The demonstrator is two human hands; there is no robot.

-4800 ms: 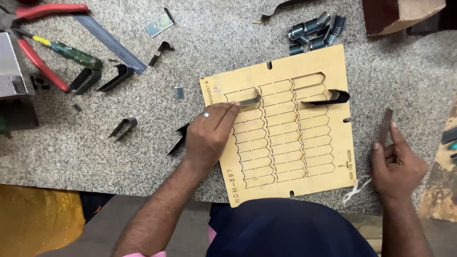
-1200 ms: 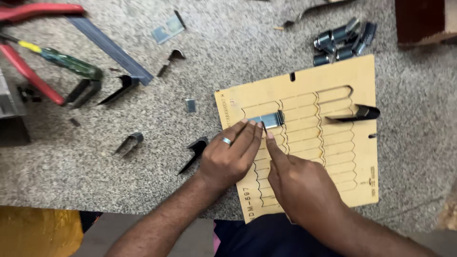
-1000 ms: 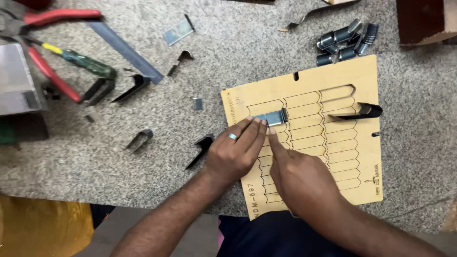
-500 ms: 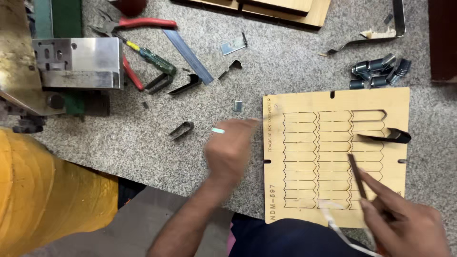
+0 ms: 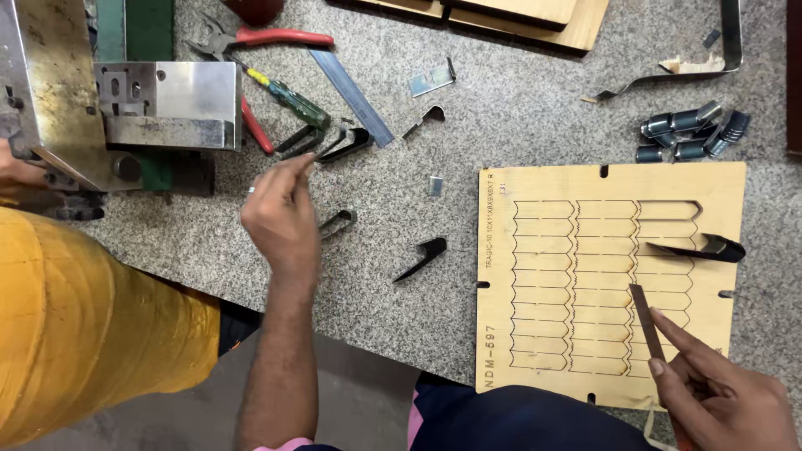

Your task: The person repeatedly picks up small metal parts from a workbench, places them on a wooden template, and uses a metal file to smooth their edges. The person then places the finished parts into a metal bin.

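Plywood die board (image 5: 610, 284) lies on the table (image 5: 518, 108); right hand (image 5: 723, 401) pinches a thin blade strip (image 5: 647, 321) over it, left hand (image 5: 280, 217) half-curled, holding nothing visible, near bent steel pieces (image 5: 334, 144).

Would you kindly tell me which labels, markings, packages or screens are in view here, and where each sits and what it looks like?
Short dark marking: burnt along the lower left edge of the pale wooden board, running sideways.
Longer fine dark marking: upper left edge of the same board, beside the scored rows, also sideways.
No packages, paper labels, signs or screens show.
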